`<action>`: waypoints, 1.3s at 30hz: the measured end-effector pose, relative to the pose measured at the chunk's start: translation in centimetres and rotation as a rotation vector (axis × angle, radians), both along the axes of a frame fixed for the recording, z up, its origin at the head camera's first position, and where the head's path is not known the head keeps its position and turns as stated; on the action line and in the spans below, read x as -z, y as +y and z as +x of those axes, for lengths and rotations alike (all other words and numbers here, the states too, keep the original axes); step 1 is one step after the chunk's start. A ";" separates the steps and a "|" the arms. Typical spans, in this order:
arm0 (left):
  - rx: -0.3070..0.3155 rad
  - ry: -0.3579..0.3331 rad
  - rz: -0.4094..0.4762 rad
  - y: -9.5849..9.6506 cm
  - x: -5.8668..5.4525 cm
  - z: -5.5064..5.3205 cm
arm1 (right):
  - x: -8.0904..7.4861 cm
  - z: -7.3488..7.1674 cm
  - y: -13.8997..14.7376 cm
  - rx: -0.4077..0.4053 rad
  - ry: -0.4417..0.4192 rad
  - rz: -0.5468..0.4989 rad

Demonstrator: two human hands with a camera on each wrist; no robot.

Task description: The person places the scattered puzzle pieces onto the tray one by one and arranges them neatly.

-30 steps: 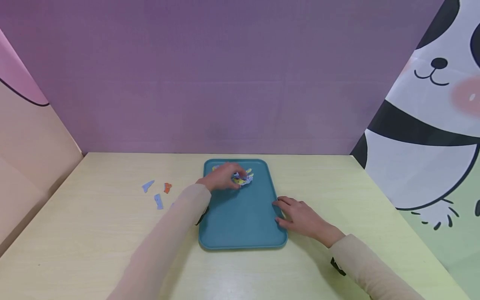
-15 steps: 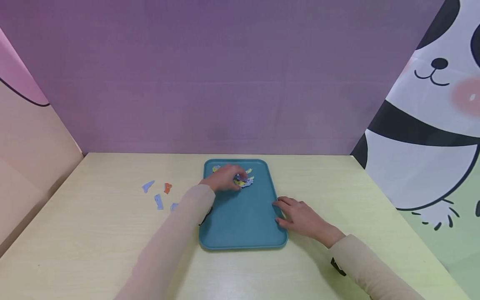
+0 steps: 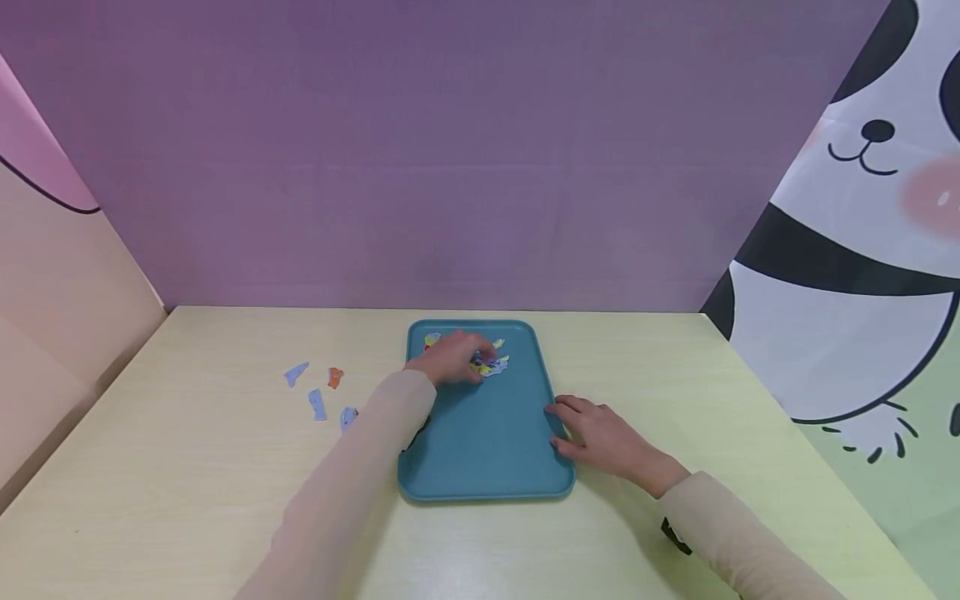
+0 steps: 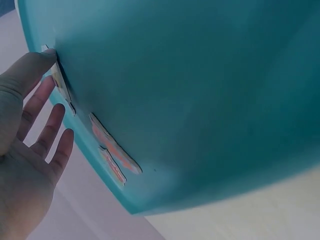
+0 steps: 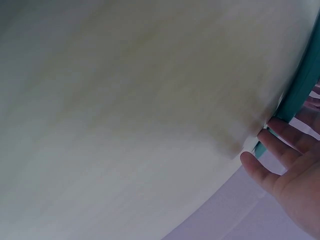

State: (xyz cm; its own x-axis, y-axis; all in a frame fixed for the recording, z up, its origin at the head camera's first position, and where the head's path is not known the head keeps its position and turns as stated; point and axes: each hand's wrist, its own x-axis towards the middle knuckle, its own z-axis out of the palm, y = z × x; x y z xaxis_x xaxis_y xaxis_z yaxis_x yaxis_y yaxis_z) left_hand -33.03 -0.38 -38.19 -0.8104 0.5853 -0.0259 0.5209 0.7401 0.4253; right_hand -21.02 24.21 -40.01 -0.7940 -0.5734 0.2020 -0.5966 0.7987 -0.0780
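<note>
A blue-green tray (image 3: 487, 450) lies on the table. Near its far end, my left hand (image 3: 452, 357) touches a flat cluster of blue, yellow and purple puzzle pieces (image 3: 495, 367), thumb on the near side. In the left wrist view, the thumb and index finger of the left hand (image 4: 30, 130) meet a thin puzzle piece (image 4: 61, 82) by the rim; the other fingers extend loosely. Two more reddish pieces (image 4: 116, 146) lie nearby on the tray. My right hand (image 3: 600, 433) rests its fingertips on the tray's right rim, also seen in the right wrist view.
Left of the tray, on the pale wooden table (image 3: 187, 467), lie several loose pieces: a blue one (image 3: 296, 373), an orange one (image 3: 335, 377), another blue one (image 3: 318, 405) and one (image 3: 348, 418) beside the left sleeve. A purple backdrop (image 3: 420, 167) stands behind.
My left hand has shifted slightly to the right, and the puzzle cluster has moved a little right and nearer with it. More of the loose piece beside the sleeve shows. The right hand stays put.
</note>
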 end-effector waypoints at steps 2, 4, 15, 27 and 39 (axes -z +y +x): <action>-0.007 0.001 -0.015 0.1 -0.1 0.1 | -0.1 0.0 0.0 0.012 -0.030 0.002; -0.013 0.008 -0.026 0.2 -0.3 0.2 | -0.1 0.0 0.0 0.022 -0.047 0.012; -0.010 0.036 -0.038 0.3 0.0 -0.1 | -0.3 0.2 -0.2 0.036 -0.057 0.023; -0.004 0.014 -0.037 0.3 -0.1 -0.3 | -0.2 -0.1 0.0 0.039 -0.058 0.028; 0.055 0.047 0.013 -1.0 -0.4 -0.5 | -0.2 -0.2 0.1 0.041 -0.061 0.037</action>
State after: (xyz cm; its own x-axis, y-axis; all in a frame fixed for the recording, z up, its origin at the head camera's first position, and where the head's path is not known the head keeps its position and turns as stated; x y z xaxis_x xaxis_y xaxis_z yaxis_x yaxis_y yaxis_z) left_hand -33.48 -1.34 -37.76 -0.7770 0.6292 0.0196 0.5805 0.7040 0.4092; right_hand -21.17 24.31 -39.85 -0.8269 -0.5465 0.1322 -0.5587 0.8252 -0.0833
